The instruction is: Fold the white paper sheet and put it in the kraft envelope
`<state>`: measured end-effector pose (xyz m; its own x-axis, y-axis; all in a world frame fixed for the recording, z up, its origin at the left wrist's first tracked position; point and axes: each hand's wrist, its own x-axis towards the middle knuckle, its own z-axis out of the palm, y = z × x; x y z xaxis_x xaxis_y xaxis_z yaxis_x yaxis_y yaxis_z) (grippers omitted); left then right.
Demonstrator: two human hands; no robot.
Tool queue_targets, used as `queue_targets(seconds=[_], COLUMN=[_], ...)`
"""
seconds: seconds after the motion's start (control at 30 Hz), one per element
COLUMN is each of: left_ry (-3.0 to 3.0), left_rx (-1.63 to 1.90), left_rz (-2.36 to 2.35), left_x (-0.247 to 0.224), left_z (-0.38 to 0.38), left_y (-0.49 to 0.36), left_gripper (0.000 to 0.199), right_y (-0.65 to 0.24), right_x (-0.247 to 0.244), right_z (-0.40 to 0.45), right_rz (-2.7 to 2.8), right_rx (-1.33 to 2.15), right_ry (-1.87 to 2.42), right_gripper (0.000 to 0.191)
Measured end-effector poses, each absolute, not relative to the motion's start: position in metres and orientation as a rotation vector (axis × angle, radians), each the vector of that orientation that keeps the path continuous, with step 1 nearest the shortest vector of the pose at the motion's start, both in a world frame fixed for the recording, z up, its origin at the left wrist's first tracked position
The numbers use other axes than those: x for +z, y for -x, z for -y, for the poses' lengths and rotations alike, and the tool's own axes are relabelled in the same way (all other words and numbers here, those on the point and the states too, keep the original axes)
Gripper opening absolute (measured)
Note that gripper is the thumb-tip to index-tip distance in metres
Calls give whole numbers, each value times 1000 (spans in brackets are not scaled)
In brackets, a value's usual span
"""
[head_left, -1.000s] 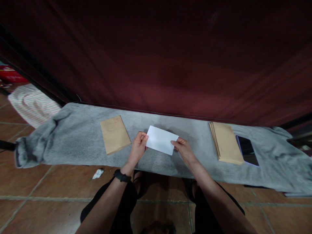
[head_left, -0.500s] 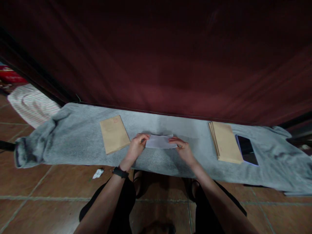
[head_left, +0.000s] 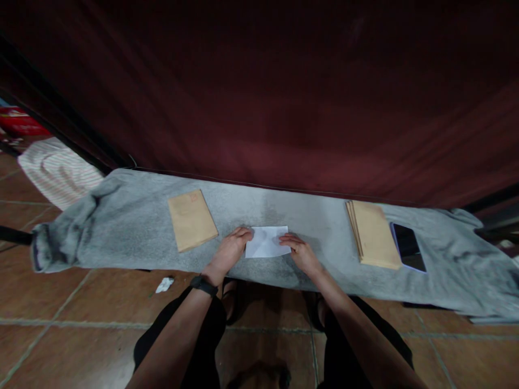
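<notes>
A folded white sheet of paper (head_left: pixel 266 243) lies low over the grey cloth in front of me, its face turned up. My left hand (head_left: pixel 234 246) grips its left end, thumb and fingers closed at the edge. At the right end, my right hand (head_left: pixel 302 253) has its fingers on top of the paper and the thumb tucked at the edge. To the left of my left hand is a brown envelope (head_left: pixel 193 220) with a small red mark near its top corner. Farther right lies a stack of brown envelopes (head_left: pixel 375 235).
The grey cloth (head_left: pixel 133 232) covers a long, narrow surface. A phone (head_left: pixel 408 247) lies just right of the envelope stack. Dark red fabric (head_left: pixel 267 119) hangs behind. A crumpled white scrap (head_left: pixel 164 284) is on the tiled floor, and a striped cloth (head_left: pixel 60 170) is at the left.
The paper has tipped flatter, so more of its face shows, and its near edge sits closer to me. Both hands have kept to its ends, with the left one's fingers more extended.
</notes>
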<state>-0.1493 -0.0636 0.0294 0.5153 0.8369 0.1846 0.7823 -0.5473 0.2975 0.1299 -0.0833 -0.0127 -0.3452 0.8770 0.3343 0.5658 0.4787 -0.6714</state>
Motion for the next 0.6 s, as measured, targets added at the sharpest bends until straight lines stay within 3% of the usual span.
queue_targets(seconds=[0.27, 0.6], left_ry=[-2571, -2727], left_rx=[480, 177], left_rz=[-1420, -1432], left_x=[30, 9], left_z=[90, 131], left_y=[119, 89], left_gripper=[34, 63], right_y=[-130, -132], right_x=[-12, -15], right_z=[87, 93], right_rz=[2116, 2144], right_rx=[530, 510], right_ry=[1189, 1185], right_gripper=[61, 62])
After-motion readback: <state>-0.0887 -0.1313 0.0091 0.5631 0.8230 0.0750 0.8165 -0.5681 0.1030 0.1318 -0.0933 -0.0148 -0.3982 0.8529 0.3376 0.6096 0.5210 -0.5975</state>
